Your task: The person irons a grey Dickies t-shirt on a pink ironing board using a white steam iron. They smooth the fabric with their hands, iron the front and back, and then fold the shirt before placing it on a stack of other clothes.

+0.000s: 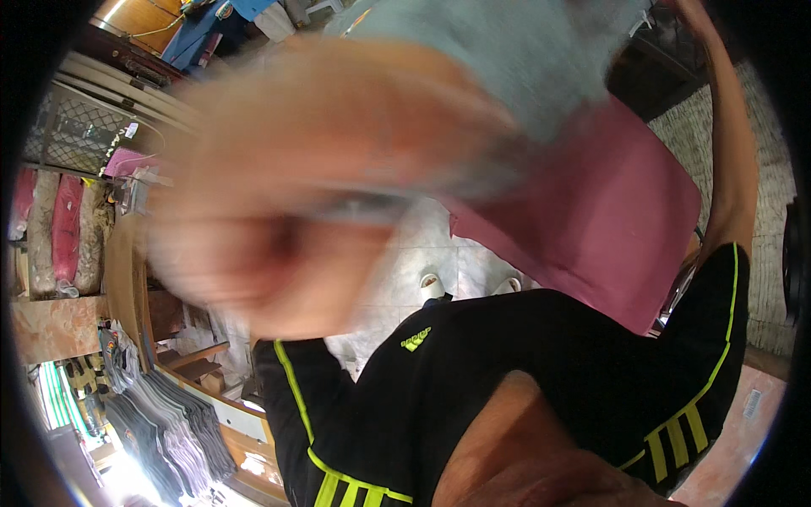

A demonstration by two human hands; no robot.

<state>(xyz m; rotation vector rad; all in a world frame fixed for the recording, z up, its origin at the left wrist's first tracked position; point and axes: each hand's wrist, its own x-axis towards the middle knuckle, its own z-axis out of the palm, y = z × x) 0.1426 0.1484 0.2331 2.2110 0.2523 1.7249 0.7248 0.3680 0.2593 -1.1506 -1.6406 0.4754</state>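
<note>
the left hand [338,144] is raised close to the head camera, smeared by motion and covering much of the view. its fingers look bent, but the blur is too strong to tell whether its grip is open or closed. a greyish thing [363,205] shows as a streak among the fingers, too smeared to name. the right forearm [733,160] reaches forward along the right side; the right hand is beyond the upper edge of the view, so its grip cannot be told.

beyond the left hand lies a wide grey cloth [541,59], and whatever carries it is hidden. a maroon cloth [617,228] spreads from beside it toward the person's black shirt [507,338], on the right, its left edge over the pale tiled floor [405,300]. light slippers [431,283] show on that floor. off to the left are fabric rolls [68,228] and, nearer, a row of folded clothes [160,431].
</note>
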